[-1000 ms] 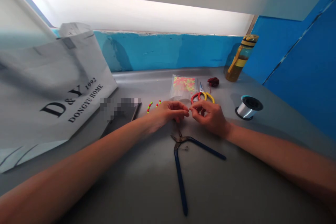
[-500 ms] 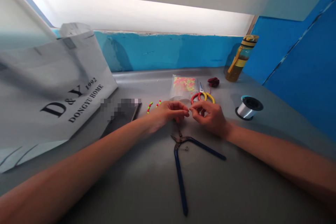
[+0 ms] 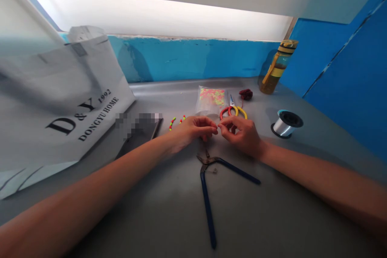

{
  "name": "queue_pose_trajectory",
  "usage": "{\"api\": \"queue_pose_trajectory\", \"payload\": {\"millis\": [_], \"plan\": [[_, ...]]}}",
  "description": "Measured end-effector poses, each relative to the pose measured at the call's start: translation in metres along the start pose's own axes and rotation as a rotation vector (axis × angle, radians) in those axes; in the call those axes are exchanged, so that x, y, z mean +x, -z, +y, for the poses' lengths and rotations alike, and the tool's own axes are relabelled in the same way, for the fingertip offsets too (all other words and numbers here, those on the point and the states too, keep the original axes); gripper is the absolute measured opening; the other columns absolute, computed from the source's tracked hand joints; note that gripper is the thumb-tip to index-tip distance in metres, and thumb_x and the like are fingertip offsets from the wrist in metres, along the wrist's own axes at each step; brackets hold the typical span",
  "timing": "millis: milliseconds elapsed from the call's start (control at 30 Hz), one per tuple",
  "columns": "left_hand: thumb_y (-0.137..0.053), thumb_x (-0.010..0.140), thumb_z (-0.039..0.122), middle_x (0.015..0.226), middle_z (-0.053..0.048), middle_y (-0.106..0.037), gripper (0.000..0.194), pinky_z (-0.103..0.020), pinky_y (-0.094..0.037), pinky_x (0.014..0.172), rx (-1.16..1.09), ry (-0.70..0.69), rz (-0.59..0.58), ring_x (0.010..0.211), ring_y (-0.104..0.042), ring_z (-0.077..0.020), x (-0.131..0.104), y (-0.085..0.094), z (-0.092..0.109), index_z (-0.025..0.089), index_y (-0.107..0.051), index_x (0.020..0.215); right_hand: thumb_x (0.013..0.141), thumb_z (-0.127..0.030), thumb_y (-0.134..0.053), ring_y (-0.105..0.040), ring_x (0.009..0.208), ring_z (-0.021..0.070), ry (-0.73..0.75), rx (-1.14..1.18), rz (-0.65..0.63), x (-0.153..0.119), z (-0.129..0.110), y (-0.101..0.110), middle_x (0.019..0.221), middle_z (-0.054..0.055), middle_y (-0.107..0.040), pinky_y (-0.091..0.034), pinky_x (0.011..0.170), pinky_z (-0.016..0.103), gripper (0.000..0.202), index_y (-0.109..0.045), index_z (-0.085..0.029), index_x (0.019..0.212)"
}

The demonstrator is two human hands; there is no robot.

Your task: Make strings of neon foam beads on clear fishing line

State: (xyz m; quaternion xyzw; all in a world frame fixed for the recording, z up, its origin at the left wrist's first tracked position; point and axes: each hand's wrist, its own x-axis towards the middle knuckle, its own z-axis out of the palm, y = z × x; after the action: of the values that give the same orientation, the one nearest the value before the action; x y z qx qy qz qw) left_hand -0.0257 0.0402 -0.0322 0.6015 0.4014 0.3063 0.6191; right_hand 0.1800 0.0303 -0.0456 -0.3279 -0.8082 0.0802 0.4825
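Note:
My left hand [image 3: 199,127] and my right hand [image 3: 240,134] meet fingertip to fingertip over the grey table, each closed in a pinch. What lies between the fingers is too small to make out. Just below them, pliers [image 3: 208,162] with dark blue handles lie spread apart on the table. Beyond my right hand are scissors [image 3: 232,109] with red and yellow handles, partly covered by its fingers. Behind my left hand, short strings of red and yellow-green beads [image 3: 172,123] rest on the table, one partly hidden by the hand.
A clear bag of pink and yellow beads [image 3: 211,98] lies behind my hands, near a dark red bundle of cord [image 3: 246,94]. To the right stand a spool of clear line [image 3: 286,124] and a yellow bottle [image 3: 276,68]. A white bag [image 3: 66,100] and a dark flat object [image 3: 137,139] are left.

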Motion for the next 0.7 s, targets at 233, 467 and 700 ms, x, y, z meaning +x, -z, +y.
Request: {"api": "queue_pose_trajectory", "payload": {"millis": [233,467,700], "plan": [[-0.078,0.073,0.031,0.083,-0.003,-0.070,0.017,-0.025,-0.041,0.063,-0.034,-0.001,0.001,0.066,-0.055,-0.0110,0.0000,-0.0010,0.0002,0.018,-0.074,0.084,0.082,-0.017,-0.064,-0.055,0.055,0.0100,-0.036,-0.006,-0.021,-0.0007,0.0027,-0.0005,0.071,0.000,-0.068,-0.046,0.056,0.022,0.007,-0.065,-0.020,0.076],[-0.078,0.072,0.032,0.085,-0.003,-0.071,0.019,-0.026,-0.042,0.063,-0.025,0.000,0.008,0.066,-0.056,-0.0118,0.0008,-0.0010,-0.0005,0.018,-0.074,0.083,0.082,-0.016,-0.063,-0.055,0.054,0.0092,-0.037,-0.034,-0.015,-0.0005,0.0022,-0.0009,0.071,0.000,-0.068,-0.045,0.056,0.022,0.007,-0.065,-0.019,0.076],[-0.077,0.073,0.032,0.085,-0.003,-0.071,0.017,-0.026,-0.043,0.064,-0.009,-0.009,-0.003,0.067,-0.057,-0.0119,0.0009,0.0002,-0.0009,0.019,-0.074,0.084,0.081,-0.017,-0.064,-0.055,0.056,0.0096,-0.041,-0.032,-0.025,-0.0014,0.0040,-0.0008,0.071,0.000,-0.067,-0.046,0.057,0.023,0.006,-0.065,-0.019,0.076]]}}
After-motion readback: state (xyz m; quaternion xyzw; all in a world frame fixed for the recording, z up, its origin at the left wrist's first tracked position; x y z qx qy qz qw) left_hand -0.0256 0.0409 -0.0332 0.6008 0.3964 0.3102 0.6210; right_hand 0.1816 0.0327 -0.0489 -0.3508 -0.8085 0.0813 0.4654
